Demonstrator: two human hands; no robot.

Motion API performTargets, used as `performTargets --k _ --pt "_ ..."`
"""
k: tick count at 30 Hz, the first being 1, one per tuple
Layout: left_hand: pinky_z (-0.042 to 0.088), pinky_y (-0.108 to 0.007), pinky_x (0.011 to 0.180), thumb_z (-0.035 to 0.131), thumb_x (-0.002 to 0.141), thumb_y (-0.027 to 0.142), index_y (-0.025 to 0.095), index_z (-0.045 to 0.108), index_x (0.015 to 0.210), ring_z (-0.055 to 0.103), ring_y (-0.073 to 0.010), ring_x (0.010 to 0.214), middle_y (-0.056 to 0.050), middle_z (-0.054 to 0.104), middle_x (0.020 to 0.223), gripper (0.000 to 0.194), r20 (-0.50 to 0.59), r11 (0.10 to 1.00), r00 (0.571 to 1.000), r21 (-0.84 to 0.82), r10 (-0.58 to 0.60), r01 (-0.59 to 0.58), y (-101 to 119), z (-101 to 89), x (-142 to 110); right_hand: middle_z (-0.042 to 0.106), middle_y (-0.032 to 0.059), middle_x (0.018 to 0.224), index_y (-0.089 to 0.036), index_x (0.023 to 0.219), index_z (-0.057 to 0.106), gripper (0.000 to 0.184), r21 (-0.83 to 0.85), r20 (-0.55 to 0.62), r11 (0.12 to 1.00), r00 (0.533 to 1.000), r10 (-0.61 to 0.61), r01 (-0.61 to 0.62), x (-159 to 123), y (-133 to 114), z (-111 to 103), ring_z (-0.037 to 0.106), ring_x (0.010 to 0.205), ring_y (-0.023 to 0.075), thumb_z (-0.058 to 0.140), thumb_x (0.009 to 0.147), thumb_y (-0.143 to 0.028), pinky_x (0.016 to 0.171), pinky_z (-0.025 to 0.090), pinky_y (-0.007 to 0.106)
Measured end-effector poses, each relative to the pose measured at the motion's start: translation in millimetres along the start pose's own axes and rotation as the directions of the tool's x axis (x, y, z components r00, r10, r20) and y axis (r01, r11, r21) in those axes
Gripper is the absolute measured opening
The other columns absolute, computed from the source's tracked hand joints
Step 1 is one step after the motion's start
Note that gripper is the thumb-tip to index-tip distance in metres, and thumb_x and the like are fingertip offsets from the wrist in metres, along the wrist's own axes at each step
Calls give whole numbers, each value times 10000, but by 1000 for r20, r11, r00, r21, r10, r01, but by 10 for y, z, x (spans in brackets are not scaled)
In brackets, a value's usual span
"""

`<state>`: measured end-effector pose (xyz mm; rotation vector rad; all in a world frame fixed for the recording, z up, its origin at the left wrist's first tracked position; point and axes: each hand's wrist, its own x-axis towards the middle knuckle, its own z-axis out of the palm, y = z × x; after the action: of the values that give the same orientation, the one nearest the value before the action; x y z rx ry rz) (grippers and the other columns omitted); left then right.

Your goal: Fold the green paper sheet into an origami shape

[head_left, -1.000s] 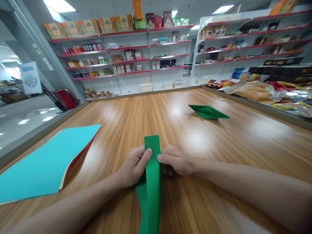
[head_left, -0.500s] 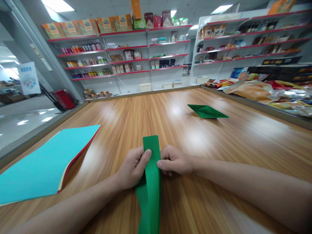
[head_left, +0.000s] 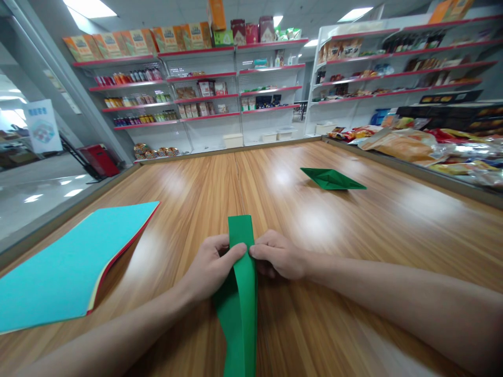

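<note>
A long green sheet of paper (head_left: 247, 303), folded lengthwise into a narrow strip, runs from near the table's middle down to the bottom of the view. My left hand (head_left: 212, 264) pinches its left edge, the thumb lying across the top layer. On the opposite edge, my right hand (head_left: 280, 254) grips the paper between thumb and curled fingers, its thumb tip close to the left one. Toward the bottom the layers spread apart, and a looser flap hangs on the left. Farther off to the right rests a folded green paper boat (head_left: 333, 179).
On the left of the wooden table (head_left: 188, 209) lies a stack of coloured paper (head_left: 78, 262), turquoise on top with red and cream edges beneath. Packaged snacks (head_left: 408, 146) are piled beyond the right rim. Stocked shelves (head_left: 204, 76) stand behind the table.
Both hands have drawn closer together on the strip, my left thumb sliding right across it. The paper's far end has shifted slightly left. The boat and the paper stack stay put.
</note>
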<state>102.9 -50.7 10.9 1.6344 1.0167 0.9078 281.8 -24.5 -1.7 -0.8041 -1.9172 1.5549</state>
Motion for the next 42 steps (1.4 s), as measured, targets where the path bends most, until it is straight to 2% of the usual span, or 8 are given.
performTargets --k 3,9,12,21,27,35,39,42 --pt "413 -230 518 529 887 423 105 634 656 542 -137 569 -48 624 632 407 11 995 995 -19 -96 96 33 63 -12 460 -14 428 -165 494 467 351 5 -11 1000 1000 -1 1 7 29 -36 430 371 83 432 794 -343 331 296 181" --pt "347 -203 426 534 884 428 124 598 616 452 -98 485 2 523 554 410 -139 998 988 40 61 -55 -44 133 -54 473 -7 445 -155 500 474 437 18 81 997 994 -74 73 16 81 -78 436 387 76 428 839 -428 349 307 176" --pt "345 -201 426 520 895 413 133 571 622 442 -96 487 11 499 553 395 -164 994 983 87 76 -62 -61 141 -70 468 -11 447 -151 512 475 459 2 111 993 987 -118 119 7 80 -77 427 386 69 431 856 -452 352 297 171" --pt "328 -196 433 467 936 325 150 524 635 411 -84 496 21 453 590 352 -163 955 957 215 241 -204 -38 90 -156 473 -5 442 -138 518 503 525 -41 135 990 982 -130 136 16 46 -21 425 393 73 436 871 -522 355 288 179" --pt "342 -206 443 450 944 325 161 501 638 417 -91 482 25 439 564 352 -125 956 963 204 241 -213 -47 51 -154 456 -12 456 -145 527 479 554 -8 125 988 981 -151 153 6 43 9 405 403 75 427 869 -579 369 285 187" --pt "457 -249 612 404 967 324 149 572 671 561 -153 668 -51 588 704 382 -57 962 973 172 225 -213 -11 32 -167 500 17 462 -119 580 557 533 130 120 985 984 -128 112 12 106 -1 472 427 111 355 881 -510 410 333 223" --pt "377 -211 492 433 951 324 162 491 622 459 -110 546 3 476 601 371 -155 942 951 250 268 -224 -62 34 -158 496 2 469 -132 559 523 486 75 128 991 984 -123 114 22 84 18 457 415 92 443 856 -510 385 316 200" --pt "324 -204 443 431 948 342 167 458 599 401 -97 507 21 416 571 391 -161 932 949 290 271 -217 -117 30 -149 479 -8 449 -142 520 499 491 42 113 992 986 -122 118 32 81 31 434 394 79 475 844 -510 360 295 187"
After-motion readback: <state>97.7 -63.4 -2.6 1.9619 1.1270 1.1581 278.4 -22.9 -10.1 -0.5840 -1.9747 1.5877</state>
